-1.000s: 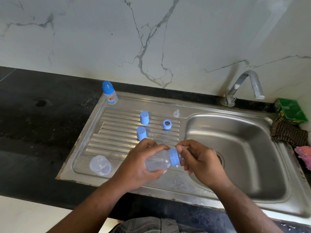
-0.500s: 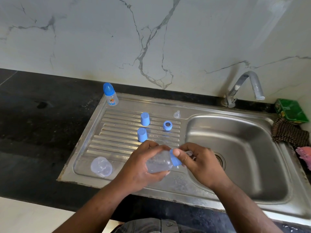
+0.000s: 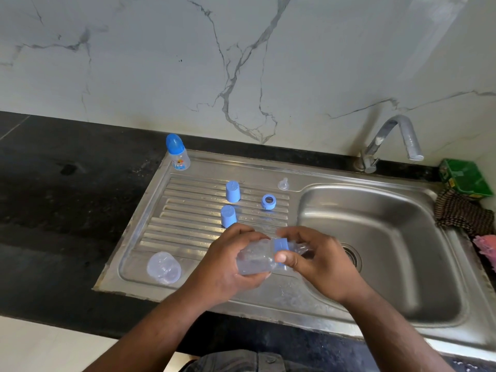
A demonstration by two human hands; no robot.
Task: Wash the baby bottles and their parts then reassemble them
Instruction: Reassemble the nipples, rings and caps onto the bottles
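My left hand (image 3: 228, 267) grips a clear baby bottle (image 3: 255, 260) lying sideways over the drainboard's front edge. My right hand (image 3: 319, 260) pinches the blue collar ring (image 3: 281, 245) at its neck, with the clear nipple partly hidden under my fingers. On the drainboard (image 3: 188, 210) stand two blue caps (image 3: 232, 191) (image 3: 228, 216), a loose blue ring (image 3: 268, 202), a clear nipple (image 3: 284, 183) and a second clear bottle (image 3: 163, 267) lying at the front left. An assembled bottle with a blue cap (image 3: 177, 153) stands at the back left corner.
The steel sink basin (image 3: 389, 237) with its drain lies to the right, the tap (image 3: 389, 140) behind it. A green box (image 3: 465, 181), a checked cloth (image 3: 464, 213) and a pink item (image 3: 487, 249) sit at the far right. Black counter (image 3: 67, 197) extends left.
My right hand has shifted its hold on the blue ring, thumb now underneath and fingers over the top. The bottle stays in my left hand, almost in the same place.
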